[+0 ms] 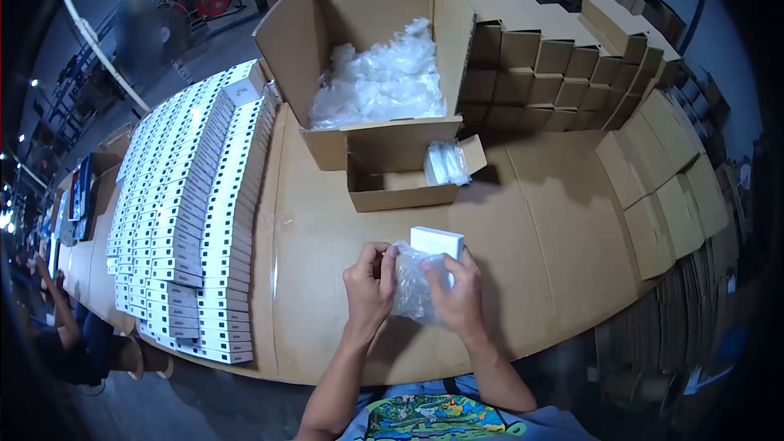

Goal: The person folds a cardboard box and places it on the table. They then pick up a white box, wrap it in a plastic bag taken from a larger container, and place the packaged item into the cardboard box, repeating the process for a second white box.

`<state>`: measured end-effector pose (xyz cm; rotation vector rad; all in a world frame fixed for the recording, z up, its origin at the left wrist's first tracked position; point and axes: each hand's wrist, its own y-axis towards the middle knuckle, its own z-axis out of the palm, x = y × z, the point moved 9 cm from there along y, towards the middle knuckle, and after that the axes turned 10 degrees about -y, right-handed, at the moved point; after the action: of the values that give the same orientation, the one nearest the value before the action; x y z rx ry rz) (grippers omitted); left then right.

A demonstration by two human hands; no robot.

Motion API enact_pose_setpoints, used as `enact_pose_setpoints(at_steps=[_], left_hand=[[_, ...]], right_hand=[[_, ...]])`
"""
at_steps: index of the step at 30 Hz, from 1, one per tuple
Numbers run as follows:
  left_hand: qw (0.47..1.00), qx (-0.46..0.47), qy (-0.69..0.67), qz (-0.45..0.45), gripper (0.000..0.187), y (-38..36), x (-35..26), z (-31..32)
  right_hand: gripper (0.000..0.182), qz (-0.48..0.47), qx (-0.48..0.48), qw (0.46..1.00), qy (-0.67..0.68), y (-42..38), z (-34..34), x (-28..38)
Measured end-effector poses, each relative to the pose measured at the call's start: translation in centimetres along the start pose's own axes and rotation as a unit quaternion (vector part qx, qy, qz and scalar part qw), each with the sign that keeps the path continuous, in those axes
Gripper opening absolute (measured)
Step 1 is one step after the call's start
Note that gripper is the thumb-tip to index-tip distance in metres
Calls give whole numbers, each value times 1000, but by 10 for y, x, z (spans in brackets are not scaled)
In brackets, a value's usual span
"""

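Note:
My left hand (370, 284) is closed in a pinch on the edge of a clear bubble wrap bag (414, 298). My right hand (459, 300) grips a small white box (435, 240) at its right side, with part of the bag also under its fingers. The box stands out above the bag; whether its lower end is inside cannot be seen. Beyond both hands an open brown carton (400, 199) holds bubble-wrapped white boxes (447, 165) at its right end.
Behind stands a large carton (286, 33) with a heap of bubble wrap bags (380, 77). Stacked white boxes (184, 212) line the left of the cardboard-covered table (318, 335). Brown cartons (555, 65) are piled at back right, others (665, 188) at right. Another person's arm (61, 302) shows far left.

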<state>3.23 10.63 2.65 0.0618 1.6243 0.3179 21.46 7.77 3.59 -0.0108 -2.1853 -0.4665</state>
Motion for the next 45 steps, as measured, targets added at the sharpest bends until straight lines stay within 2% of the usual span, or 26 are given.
enact_pose_setpoints(at_steps=[2,4,5,7,8,9,12,15,16,17,19,20,23,25,28,29,30,33,34,37,45], left_hand=[[998,50,-26,-36,7,-8,17,-1],[982,53,-150,-102,9,-15,19,-6],[967,54,-211,-134,11,-18,21,-8],[970,68,-198,-126,23,-20,38,-24],[991,77,-105,-42,29,-16,31,-29],[995,85,-11,43,37,-14,17,-28],[952,166,143,214,42,-22,-38,-7],[925,219,123,286,32,-28,-56,10],[942,203,104,248,27,-24,-48,10],[965,156,83,193,16,-21,-29,0],[997,69,43,3,7,-18,9,-16],[998,61,31,-10,7,-20,10,-18],[998,48,15,-28,12,-26,8,-18],[998,54,26,-10,13,-29,-1,-12],[989,40,-32,-136,16,-35,21,-15],[983,25,-53,-176,18,-37,34,-21],[989,26,56,-134,14,-32,29,-29],[983,-63,140,103,32,-28,-19,-44],[968,-40,160,190,49,-31,-29,-41],[917,69,261,295,44,-27,-81,-12],[897,247,266,253,29,1,-62,11]], right_hand=[[26,74,1,994,75,-2,1,-17],[31,134,7,981,141,-8,4,-40],[32,179,18,956,234,-13,10,-56],[33,259,39,874,410,-21,21,-70],[34,296,55,836,458,-25,21,-67],[33,300,63,836,455,-29,25,-68],[31,311,96,835,444,-43,42,-76],[33,340,124,835,415,-56,53,-68],[38,302,155,852,399,-57,61,-76],[40,260,138,886,359,-55,53,-78],[44,167,103,941,275,-41,27,-54],[47,110,98,943,299,-34,14,-36],[48,-19,138,968,209,-28,4,-22],[37,14,125,975,183,-33,11,-23],[25,89,117,981,129,-37,17,-29],[24,79,98,984,128,-37,17,-30],[24,68,78,986,128,-38,20,-32],[23,63,70,989,117,-41,22,-35],[23,66,75,989,111,-42,22,-35],[23,59,76,991,96,-40,19,-28],[27,68,110,990,62,-45,17,-30]])
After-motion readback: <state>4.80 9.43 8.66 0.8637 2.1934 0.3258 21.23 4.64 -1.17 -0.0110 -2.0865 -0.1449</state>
